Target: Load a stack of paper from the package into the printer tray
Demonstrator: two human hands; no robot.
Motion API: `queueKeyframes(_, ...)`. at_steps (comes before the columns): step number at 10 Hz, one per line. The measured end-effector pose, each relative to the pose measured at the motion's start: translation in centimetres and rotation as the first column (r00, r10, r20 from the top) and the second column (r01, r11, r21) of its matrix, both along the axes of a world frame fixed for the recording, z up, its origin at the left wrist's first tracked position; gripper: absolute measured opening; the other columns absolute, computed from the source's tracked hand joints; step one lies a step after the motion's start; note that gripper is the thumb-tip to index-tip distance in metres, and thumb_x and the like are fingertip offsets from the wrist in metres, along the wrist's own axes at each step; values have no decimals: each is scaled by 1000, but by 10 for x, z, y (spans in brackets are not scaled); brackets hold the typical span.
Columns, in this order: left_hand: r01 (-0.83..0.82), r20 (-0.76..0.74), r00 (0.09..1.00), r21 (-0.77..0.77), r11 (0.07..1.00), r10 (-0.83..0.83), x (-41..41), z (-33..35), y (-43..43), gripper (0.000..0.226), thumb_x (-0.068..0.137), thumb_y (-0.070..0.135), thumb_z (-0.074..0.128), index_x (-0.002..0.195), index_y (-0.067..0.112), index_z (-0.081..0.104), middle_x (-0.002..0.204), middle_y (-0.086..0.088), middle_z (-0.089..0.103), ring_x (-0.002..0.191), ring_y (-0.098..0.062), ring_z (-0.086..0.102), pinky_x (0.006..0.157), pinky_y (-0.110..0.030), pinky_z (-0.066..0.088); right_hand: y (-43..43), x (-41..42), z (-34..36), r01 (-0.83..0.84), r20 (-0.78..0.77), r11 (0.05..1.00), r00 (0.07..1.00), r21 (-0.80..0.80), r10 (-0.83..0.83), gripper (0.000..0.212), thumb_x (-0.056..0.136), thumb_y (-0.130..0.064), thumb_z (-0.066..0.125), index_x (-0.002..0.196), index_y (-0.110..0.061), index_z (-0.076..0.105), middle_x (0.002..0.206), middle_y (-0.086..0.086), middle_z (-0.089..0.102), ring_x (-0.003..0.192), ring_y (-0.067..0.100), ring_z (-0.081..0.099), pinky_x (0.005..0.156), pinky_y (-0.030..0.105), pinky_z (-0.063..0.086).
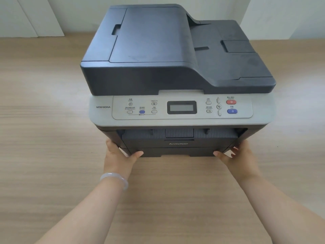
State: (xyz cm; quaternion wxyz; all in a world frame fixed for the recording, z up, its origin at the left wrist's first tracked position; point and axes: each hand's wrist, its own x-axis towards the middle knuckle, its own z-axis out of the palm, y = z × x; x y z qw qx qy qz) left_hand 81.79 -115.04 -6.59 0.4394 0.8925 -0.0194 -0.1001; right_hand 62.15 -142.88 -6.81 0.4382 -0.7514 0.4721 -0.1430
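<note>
**Both hands on the printer's lower front corners**

Nearest to me, two bare forearms reach forward over the wooden table (52, 138), and a pale bracelet (115, 178) circles the left wrist. Just past it, the left hand (119, 157) wraps the lower left front corner of the printer (175, 67): the thumb lies across the front face of the paper tray (177, 152), and the fingers curl round the side, where I lose sight of them. The right hand (237, 155) mirrors it on the lower right corner, thumb on the tray's front and fingers spread along the side edge. Both hands are closed around those corners. I cannot tell whether they hold the tray alone or the printer's body as well.

Between the two thumbs, the tray sits in the base of the machine, its front close to flush with the panel above, which carries a brand mark. I see no paper or package.

Above the hands comes the grey control panel (182, 110), with a small display (181, 107) in the middle, and a red button (231, 102) and a blue button (232, 111) on the right-hand side. Farthest from the grip, the dark scanner lid (158, 37) tops the printer, with a pale wall behind.
</note>
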Motion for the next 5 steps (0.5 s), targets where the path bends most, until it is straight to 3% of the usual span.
queueKeyframes(1, 42, -68, 997, -20, 999, -43, -16, 13, 4, 100, 58, 33, 84, 133, 35, 18, 132, 12, 49, 123, -22, 49, 94, -36, 42, 20, -7, 14, -17, -39, 1000, 999, 14, 17, 96, 65, -28, 86, 141, -29, 28, 134, -4, 53, 123, 19, 53, 86, 33, 47)
queueKeyframes(2, 133, -145, 980, -51, 990, -139, -47, 29, 7, 119, 61, 34, 82, 143, 45, -4, 141, 17, 39, 134, -20, 41, 102, -34, 38, 52, -20, 29, -108, -174, 991, 977, 81, 121, 100, 69, -37, 81, 148, -34, 19, 145, 2, 45, 127, 25, 50, 93, 40, 48)
queueKeyframes(3, 283, -165, 947, 16, 959, -277, -81, 46, 9, 108, 68, 44, 75, 146, 43, 0, 146, 12, 35, 138, -18, 35, 105, -31, 35, 85, -30, 47, -289, -271, 953, 914, 94, 303, 87, 77, -45, 72, 149, -27, 25, 149, 7, 39, 127, 28, 49, 96, 37, 46)
queueKeyframes(4, 385, -89, 921, 48, 922, -380, -97, 76, 7, 91, 78, 46, 67, 149, 35, 12, 156, 3, 25, 143, -14, 25, 115, -31, 26, 109, -31, 82, -423, -210, 906, 886, 2, 414, 79, 81, -47, 67, 148, -28, 29, 152, 3, 37, 136, 20, 39, 107, 32, 35)
queueKeyframes(5, 438, 96, 892, 51, 897, -441, -103, 126, 7, 75, 82, 45, 62, 146, 36, 24, 153, 9, 30, 142, -10, 24, 116, -31, 24, 123, -29, 128, -516, -99, 848, 856, -122, 507, 74, 84, -47, 63, 148, -29, 31, 154, -6, 34, 141, 9, 27, 113, 27, 24)
